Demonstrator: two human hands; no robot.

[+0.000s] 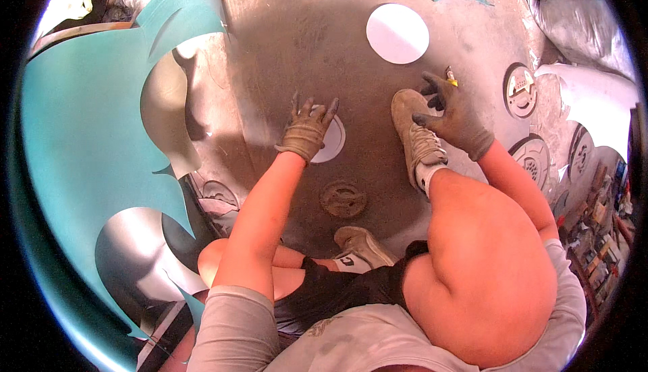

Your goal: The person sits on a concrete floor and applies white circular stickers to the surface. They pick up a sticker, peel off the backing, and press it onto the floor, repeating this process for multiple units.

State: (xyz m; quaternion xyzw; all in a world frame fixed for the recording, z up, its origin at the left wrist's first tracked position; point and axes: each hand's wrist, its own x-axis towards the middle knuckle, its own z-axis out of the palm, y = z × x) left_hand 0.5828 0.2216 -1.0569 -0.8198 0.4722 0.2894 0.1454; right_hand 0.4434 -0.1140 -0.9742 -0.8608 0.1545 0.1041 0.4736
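My left hand (305, 133), in a dirty grey work glove, lies over a white disc (332, 144) on the floor. Its fingers are spread and cover part of the disc. To the right, my gloved right hand (459, 117) is beside my shoe (409, 129), thumb and forefinger apart. Out past its knuckles sticks a small utility knife (451, 76) with a metal tip and a yellow part. The rest of the knife is hidden by the hand, which appears to be curled around it. A larger white disc (398, 34) lies farther off.
At the left, a big teal sheet (81, 129) with rounded cut-outs curls up from the floor. Round patterned plates (520, 90) lie at the right, and a round mark (343, 199) shows near my other shoe. White sheet scraps (594, 102) and wrapped bundles (580, 28) are at the far right.
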